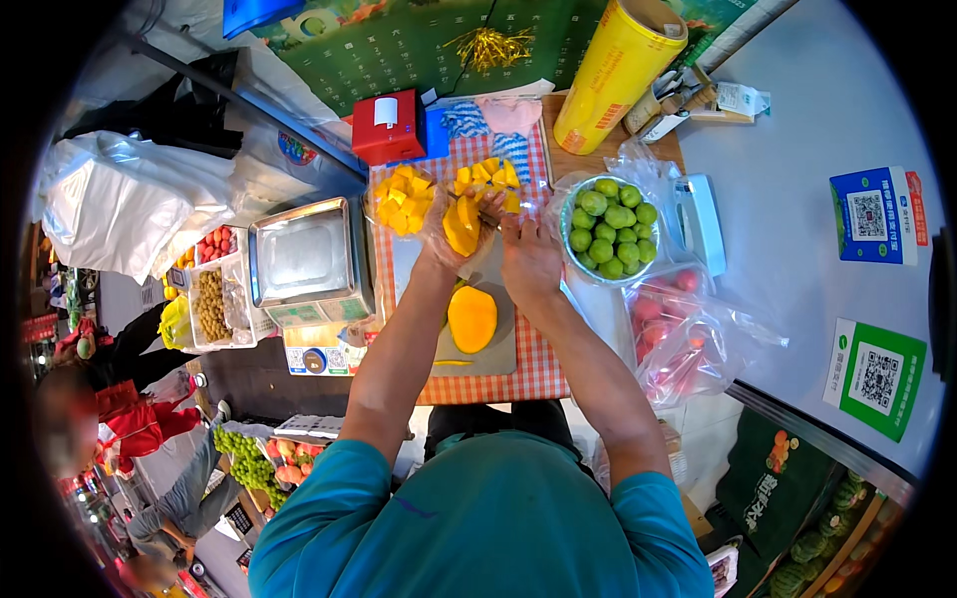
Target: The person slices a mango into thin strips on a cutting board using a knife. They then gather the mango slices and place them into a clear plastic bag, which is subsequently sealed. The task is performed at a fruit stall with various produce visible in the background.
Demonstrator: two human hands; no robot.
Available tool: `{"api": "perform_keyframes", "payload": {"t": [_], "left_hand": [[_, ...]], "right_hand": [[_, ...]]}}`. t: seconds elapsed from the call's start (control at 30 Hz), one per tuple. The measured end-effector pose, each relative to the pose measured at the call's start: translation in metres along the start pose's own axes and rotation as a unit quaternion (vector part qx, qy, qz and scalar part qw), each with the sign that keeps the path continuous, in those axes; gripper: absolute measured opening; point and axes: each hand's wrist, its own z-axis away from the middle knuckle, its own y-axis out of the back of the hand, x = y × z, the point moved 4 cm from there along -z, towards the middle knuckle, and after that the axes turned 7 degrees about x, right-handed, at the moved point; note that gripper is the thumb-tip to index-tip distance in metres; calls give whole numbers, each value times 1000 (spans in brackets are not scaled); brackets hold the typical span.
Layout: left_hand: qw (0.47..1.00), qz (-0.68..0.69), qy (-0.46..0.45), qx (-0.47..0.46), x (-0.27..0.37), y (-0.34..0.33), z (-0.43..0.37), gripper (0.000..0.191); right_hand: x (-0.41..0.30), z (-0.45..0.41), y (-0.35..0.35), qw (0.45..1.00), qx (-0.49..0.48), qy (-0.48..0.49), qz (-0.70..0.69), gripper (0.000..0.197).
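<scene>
My left hand (448, 243), in a clear plastic glove, holds a peeled piece of mango (461, 224) that is cut into sections. Close on its right, the fingers of my right hand (529, 247) are curled around what looks like a knife's handle, mostly hidden. Cut mango cubes (401, 198) fill a clear container to the left, and more cubes (486, 174) lie in another one beyond my hands. Nearer to me, a peeled mango half (472, 319) rests on a grey cutting board (499, 354), with a thin yellow strip below it.
A bowl of green fruit (613, 228) and bagged red fruit (665, 329) stand at the right. A steel-topped scale (303, 254) is at the left. Behind are a red printer (387, 127) and a yellow film roll (617, 78). People are at the far left.
</scene>
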Motion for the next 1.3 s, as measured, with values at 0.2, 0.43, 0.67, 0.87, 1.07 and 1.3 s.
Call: {"api": "perform_keyframes", "payload": {"t": [0.2,0.43,0.67,0.87,1.07,1.3], "left_hand": [[999,-3,28,24,0,-8,-3,59],[994,-100,52,8,16,13,-3,52],[987,-104,64,106,23,21,-2,52],[985,-111,67,114,30,20,15,49],[977,-192,70,69,28,16,8,49],[978,-166,108,66,29,21,12,47]], "right_hand": [[-3,-11,2,998,40,-5,48,41],[-1,-43,10,995,37,5,97,40],[6,-45,42,983,17,112,144,21],[20,-35,104,997,-70,19,-10,43],[12,-36,49,992,-55,-26,-109,38],[19,-14,34,991,-45,-32,-123,36]]}}
